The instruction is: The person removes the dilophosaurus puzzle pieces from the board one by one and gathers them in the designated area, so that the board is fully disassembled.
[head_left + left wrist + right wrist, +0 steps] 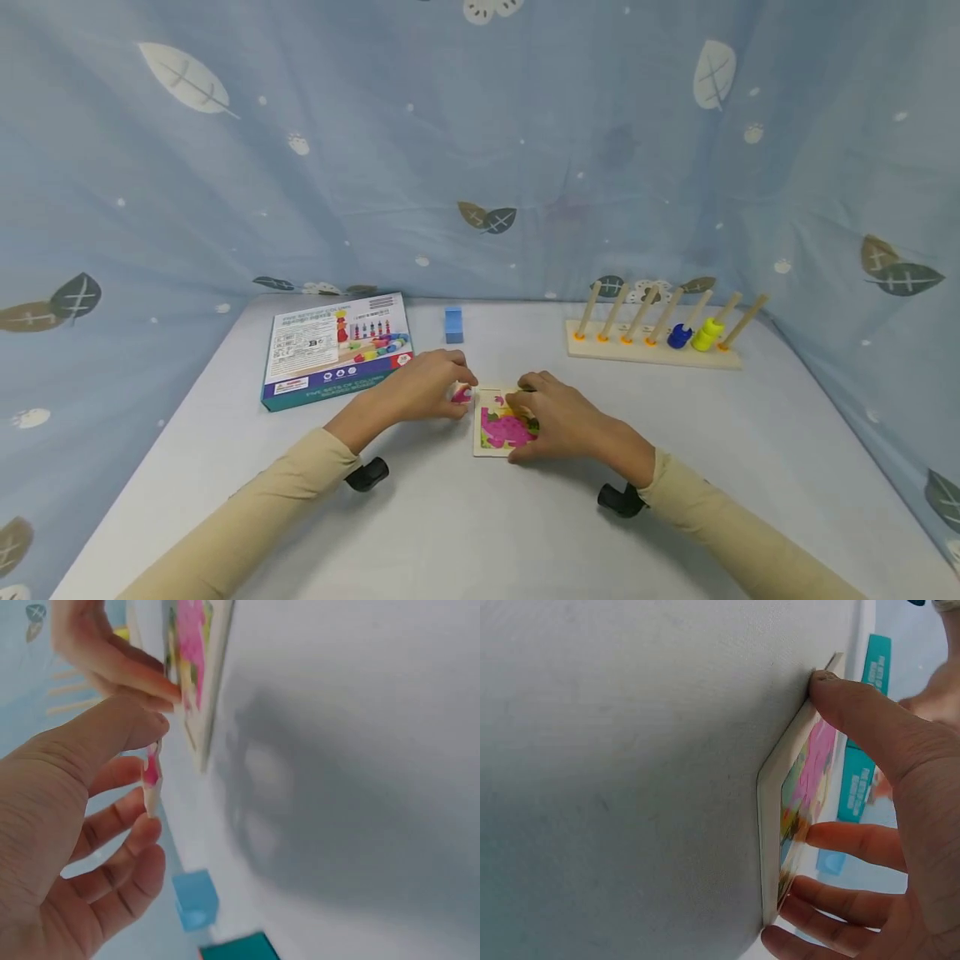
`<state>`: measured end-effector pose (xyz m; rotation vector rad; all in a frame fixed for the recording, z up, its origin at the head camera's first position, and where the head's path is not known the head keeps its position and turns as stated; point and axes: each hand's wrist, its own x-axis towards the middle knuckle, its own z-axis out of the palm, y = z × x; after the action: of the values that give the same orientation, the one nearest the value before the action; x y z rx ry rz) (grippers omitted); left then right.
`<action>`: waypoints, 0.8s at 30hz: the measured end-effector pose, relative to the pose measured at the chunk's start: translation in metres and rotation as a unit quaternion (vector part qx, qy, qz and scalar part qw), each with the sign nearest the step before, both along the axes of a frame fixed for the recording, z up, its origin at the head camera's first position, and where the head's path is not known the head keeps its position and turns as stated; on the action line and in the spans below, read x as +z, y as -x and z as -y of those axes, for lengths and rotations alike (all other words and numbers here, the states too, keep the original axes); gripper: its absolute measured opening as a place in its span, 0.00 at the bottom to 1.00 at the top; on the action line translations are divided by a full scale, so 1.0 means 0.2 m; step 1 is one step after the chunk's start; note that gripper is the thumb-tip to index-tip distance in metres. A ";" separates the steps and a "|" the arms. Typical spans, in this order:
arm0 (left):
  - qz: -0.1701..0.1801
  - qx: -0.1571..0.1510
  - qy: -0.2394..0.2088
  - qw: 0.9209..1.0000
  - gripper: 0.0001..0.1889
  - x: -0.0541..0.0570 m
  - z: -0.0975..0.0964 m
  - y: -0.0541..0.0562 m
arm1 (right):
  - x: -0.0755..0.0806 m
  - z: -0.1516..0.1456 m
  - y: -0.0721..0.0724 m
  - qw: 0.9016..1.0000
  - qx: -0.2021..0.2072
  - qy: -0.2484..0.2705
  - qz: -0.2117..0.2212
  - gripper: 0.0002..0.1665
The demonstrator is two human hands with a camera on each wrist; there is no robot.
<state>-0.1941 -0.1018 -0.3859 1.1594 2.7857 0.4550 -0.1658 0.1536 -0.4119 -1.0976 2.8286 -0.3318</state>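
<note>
Near the middle of the table lies a small wooden jigsaw puzzle board (504, 431) with a pink animal picture inside a pale frame. My right hand (566, 422) holds it across its right part, thumb at the near edge and fingertips at the picture and far edge, as the right wrist view shows. Just left of the board, my left hand (420, 389) pinches a pink and pale puzzle piece (152, 776) between thumb and fingers, held up above the table. My right hand covers part of the picture, and the left fingers hide part of the piece.
A teal toy box (337, 354) lies at the back left. A blue block (453, 325) stands beside it towards the middle. At the back right is a wooden peg stand (652, 354) with blue beads (679, 337) and yellow beads (707, 335). A patterned curtain hangs behind the table.
</note>
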 end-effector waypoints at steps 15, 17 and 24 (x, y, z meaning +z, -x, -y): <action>-0.002 0.041 -0.026 0.999 0.18 -0.05 0.17 -0.07 | -0.01 -0.12 -0.03 1.000 -0.015 0.018 0.004 0.46; -0.003 0.043 -0.026 0.999 0.18 -0.06 0.19 -0.07 | -0.01 -0.14 -0.03 1.000 -0.020 0.018 0.003 0.47; -0.007 0.047 -0.023 0.999 0.17 -0.09 0.20 -0.07 | -0.01 -0.16 -0.04 1.000 -0.026 0.017 0.001 0.47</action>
<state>-0.1809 -0.1428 -0.4048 1.0485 2.8660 0.5241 -0.1572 0.1864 -0.4135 -1.0300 2.8633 -0.3864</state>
